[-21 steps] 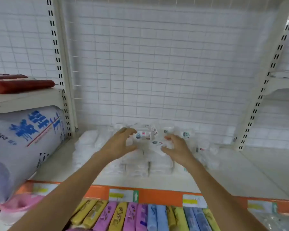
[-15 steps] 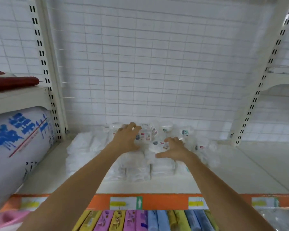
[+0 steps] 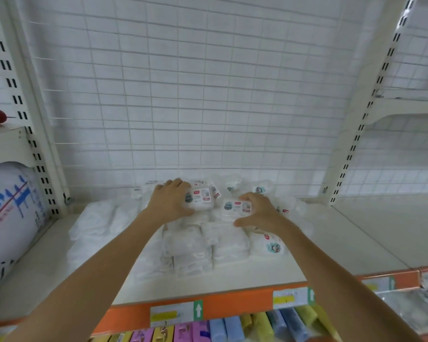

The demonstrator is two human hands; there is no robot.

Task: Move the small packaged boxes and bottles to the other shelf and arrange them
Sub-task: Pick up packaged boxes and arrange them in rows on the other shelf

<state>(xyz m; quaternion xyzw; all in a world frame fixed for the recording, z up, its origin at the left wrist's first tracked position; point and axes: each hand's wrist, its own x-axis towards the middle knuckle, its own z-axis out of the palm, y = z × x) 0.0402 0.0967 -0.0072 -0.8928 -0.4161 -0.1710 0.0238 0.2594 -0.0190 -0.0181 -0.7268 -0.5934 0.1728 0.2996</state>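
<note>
Risk first: the packs sit in a loose heap at the back middle of the shelf, stacked several layers deep and wrapped in slick film. Lifting two top packs at once could drag neighbours along — a slide toward the orange shelf edge looks likely if the lower layers shift. A one-handed hold on soft wrapping may also slip.

Left hand lies over the left top pack, fingers curled round its far side — grip closed on it. Right hand has thumb below and fingers above the right top pack, pinching it.

The packs are small, white, soft-looking bundles; the upper ones show printed labels with red and blue marks. Lower ones are plain white and blurred — details cannot be told. No bottles are visible here.
</note>
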